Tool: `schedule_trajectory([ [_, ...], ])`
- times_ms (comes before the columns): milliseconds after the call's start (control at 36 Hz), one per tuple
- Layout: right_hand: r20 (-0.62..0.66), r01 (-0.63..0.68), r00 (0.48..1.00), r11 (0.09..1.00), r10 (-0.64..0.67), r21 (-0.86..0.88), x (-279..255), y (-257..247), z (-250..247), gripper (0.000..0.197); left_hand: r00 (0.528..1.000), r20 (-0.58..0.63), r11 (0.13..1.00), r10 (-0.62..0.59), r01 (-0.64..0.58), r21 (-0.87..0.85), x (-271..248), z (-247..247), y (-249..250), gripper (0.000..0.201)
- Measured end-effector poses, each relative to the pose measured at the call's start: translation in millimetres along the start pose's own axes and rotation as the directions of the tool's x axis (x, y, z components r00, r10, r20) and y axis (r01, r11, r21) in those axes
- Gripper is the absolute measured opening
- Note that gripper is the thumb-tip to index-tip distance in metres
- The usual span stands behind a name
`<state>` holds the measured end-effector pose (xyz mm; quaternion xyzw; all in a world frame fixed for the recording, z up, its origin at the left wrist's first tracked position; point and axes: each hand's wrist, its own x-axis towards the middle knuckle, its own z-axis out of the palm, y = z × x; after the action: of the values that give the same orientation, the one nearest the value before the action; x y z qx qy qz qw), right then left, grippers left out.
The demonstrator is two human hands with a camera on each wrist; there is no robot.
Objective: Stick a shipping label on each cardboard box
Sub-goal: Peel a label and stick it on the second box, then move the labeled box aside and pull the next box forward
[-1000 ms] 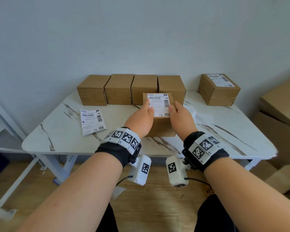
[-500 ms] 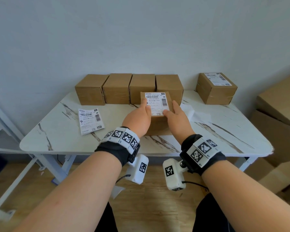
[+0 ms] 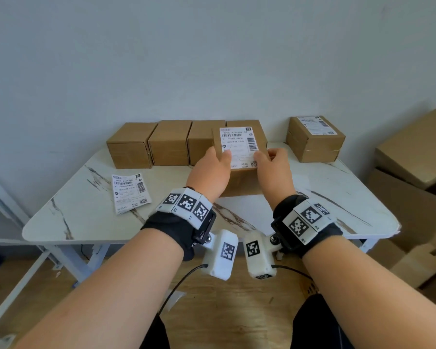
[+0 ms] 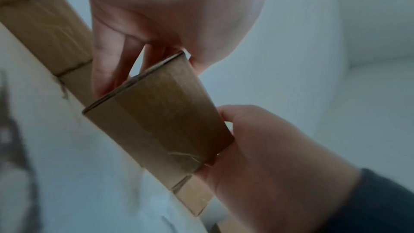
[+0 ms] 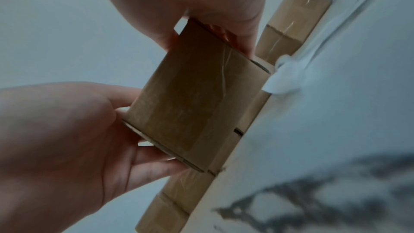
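Both hands grip the box at frame centre: left hand on its left side, right hand on its right. Label on top; box lifted off the surface.

I see a row of plain boxes blocking twelve o'clock, a labelled box at two, loose labels at ten; the table lies open at three.
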<state>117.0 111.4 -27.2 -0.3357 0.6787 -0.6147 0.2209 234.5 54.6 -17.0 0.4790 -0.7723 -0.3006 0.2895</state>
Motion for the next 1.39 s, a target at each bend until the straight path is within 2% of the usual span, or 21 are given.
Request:
schedule_trajectory([
  [111,-0.089,0.069,0.994,0.997,-0.066,0.034,15.2,-18.5,-20.9,0.019,0.992,-0.04,0.989,0.12,-0.123,-0.082,13.0,3.0,27.4,0.036],
  [222,-0.178,0.111,0.978,0.994,-0.108,0.008,36.0,-29.2,-39.0,0.033,0.977,0.051,0.959,0.207,-0.192,-0.208,27.4,10.8,53.7,0.047],
  [361,-0.218,0.125,0.966,0.989,-0.14,-0.084,60.1,-33.0,-56.2,0.046,0.969,0.118,0.948,0.217,-0.18,-0.262,49.2,25.5,80.1,0.049],
  [528,-0.249,0.105,0.96,0.989,-0.13,-0.108,98.5,-27.8,-79.0,0.041,0.987,0.072,0.973,0.141,-0.125,-0.194,81.9,51.9,95.5,0.048],
  [639,-0.233,0.11,0.961,0.979,-0.149,-0.169,120.0,-19.9,-82.7,0.033,0.987,0.076,0.986,0.144,-0.137,-0.092,102.3,65.3,97.5,0.042],
  [833,-0.226,0.063,0.967,0.973,-0.115,-0.224,148.1,-10.8,-83.3,0.029,0.989,0.011,0.987,0.147,-0.147,0.059,123.9,81.0,100.8,0.048],
  [1056,-0.183,0.088,0.971,0.946,-0.151,-0.312,169.2,3.8,-85.1,0.026,0.994,0.031,0.984,0.1,-0.104,0.142,143.5,102.5,89.3,0.05],
  [1194,-0.169,0.083,0.971,0.896,-0.172,-0.436,177.6,18.5,-79.3,0.035,0.994,-0.004,0.943,0.111,-0.104,0.316,156.5,113.2,76.1,0.054],
  [1278,-0.135,0.055,0.978,0.82,-0.159,-0.569,180.4,23.3,-76.3,0.035,0.996,0.05,0.892,0.079,-0.092,0.442,158.1,115.2,71.3,0.058],
  [1333,-0.1,0.036,0.986,0.757,-0.133,-0.652,180.6,24.2,-75.3,0.035,0.995,0.092,0.868,0.048,-0.087,0.488,157.8,116.3,69.0,0.055],
  [1389,-0.071,0.029,0.992,0.737,-0.104,-0.675,181.3,24.7,-75.7,0.037,0.992,0.119,0.862,0.031,-0.087,0.499,158.7,118.0,66.6,0.051],
])
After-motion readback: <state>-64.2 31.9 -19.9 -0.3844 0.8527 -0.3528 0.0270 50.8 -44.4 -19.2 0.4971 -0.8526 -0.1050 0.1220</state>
